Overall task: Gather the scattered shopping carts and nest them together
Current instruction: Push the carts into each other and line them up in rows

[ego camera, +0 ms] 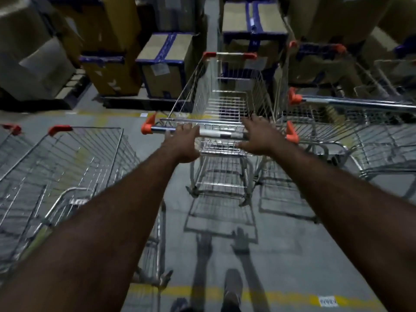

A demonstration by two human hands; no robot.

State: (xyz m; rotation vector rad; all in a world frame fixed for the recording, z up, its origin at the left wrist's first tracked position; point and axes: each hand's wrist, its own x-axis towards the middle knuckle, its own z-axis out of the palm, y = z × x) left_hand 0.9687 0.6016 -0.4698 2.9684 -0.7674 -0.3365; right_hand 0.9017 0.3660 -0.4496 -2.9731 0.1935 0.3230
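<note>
A wire shopping cart (227,102) with orange corner caps stands straight ahead of me, and its silver handle bar (213,133) runs across between my hands. My left hand (183,143) rests on the left part of the bar with its fingers curled over it. My right hand (258,137) lies over the right end of the bar with its fingers spread. A second cart (74,158) stands close on my left, under my left forearm. A third cart (351,131) stands directly to the right of the middle one, almost touching it.
Stacked cardboard boxes (166,64) with blue tape on pallets line the back, just beyond the middle cart's front. Another cart's edge (11,131) shows at far left, and more wire baskets (391,73) at far right. A yellow floor line (281,296) crosses near my feet.
</note>
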